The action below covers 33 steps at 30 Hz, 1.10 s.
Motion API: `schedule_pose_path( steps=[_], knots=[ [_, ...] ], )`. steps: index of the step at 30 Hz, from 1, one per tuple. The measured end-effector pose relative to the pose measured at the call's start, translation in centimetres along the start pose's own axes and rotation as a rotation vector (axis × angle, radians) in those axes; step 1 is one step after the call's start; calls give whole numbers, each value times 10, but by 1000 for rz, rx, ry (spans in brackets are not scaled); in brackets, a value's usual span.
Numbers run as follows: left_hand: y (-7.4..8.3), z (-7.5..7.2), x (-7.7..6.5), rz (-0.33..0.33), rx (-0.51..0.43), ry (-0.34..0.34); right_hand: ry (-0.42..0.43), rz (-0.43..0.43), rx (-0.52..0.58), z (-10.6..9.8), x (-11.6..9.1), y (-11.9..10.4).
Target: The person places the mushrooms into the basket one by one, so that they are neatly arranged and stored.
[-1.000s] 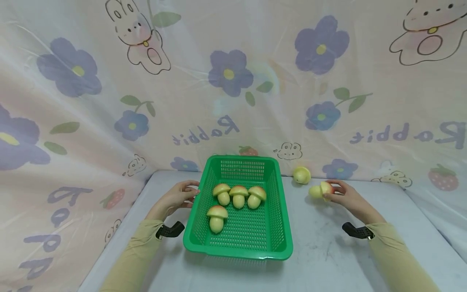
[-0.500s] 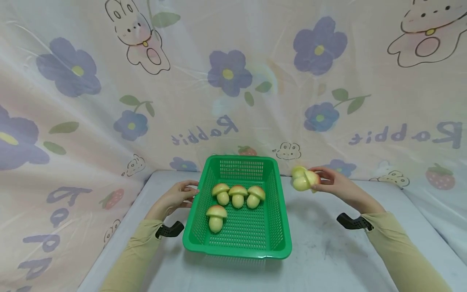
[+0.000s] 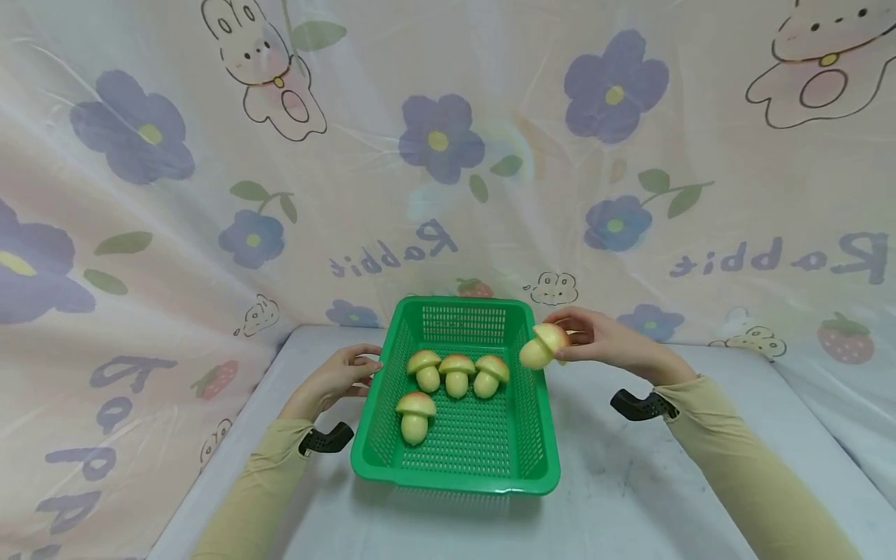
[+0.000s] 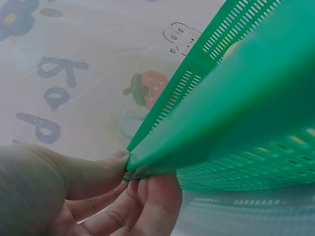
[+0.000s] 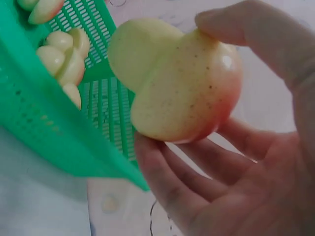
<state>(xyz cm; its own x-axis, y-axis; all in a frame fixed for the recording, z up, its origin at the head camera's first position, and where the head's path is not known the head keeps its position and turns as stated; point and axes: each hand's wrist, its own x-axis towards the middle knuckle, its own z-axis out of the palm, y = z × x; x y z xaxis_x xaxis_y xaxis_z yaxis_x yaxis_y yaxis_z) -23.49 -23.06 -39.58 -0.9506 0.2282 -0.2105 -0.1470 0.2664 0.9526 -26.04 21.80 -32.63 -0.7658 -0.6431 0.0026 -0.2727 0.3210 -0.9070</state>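
My right hand [image 3: 603, 340] holds a toy mushroom [image 3: 544, 347], pale yellow with a red-tinged cap, just above the right rim of a green plastic basket [image 3: 462, 484]. In the right wrist view, the thumb and fingers of that hand [image 5: 231, 182] grip the mushroom [image 5: 184, 88] by its cap, stem pointing towards the basket [image 5: 98, 152]. My left hand [image 3: 341, 381] is at the basket's left side. Up close in the left wrist view, this hand [image 4: 113, 196] pinches the basket rim [image 4: 147, 160] between thumb and fingers. Similar mushrooms lie inside: several, including one nearer the front [image 3: 415, 420].
A white table [image 3: 616, 482] carries the basket. Behind it hangs a patterned curtain [image 3: 518, 225] with flowers and rabbits. Another mushroom, seen on the table by the curtain earlier, is now mostly or wholly hidden behind my right hand.
My right hand has lifted the mushroom from the table and carried it left to the basket's right rim. The left hand and basket have stayed in place.
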Motion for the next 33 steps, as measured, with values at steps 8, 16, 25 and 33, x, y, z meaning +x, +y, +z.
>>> schedule_pose_path(
  steps=[8,16,25,33],
  knots=[
    [-2,-1,2,-12,-11,-2,-101,5,-86,19,26,-15],
    [-1,-1,0,-1,-9,-1,-220,2,-96,37,46,-26],
    [0,-1,-1,0,-7,-1,-294,9,-124,49,67,-29],
    [0,0,0,1,-8,-3,-351,45,-164,66,86,-26]
  ],
)
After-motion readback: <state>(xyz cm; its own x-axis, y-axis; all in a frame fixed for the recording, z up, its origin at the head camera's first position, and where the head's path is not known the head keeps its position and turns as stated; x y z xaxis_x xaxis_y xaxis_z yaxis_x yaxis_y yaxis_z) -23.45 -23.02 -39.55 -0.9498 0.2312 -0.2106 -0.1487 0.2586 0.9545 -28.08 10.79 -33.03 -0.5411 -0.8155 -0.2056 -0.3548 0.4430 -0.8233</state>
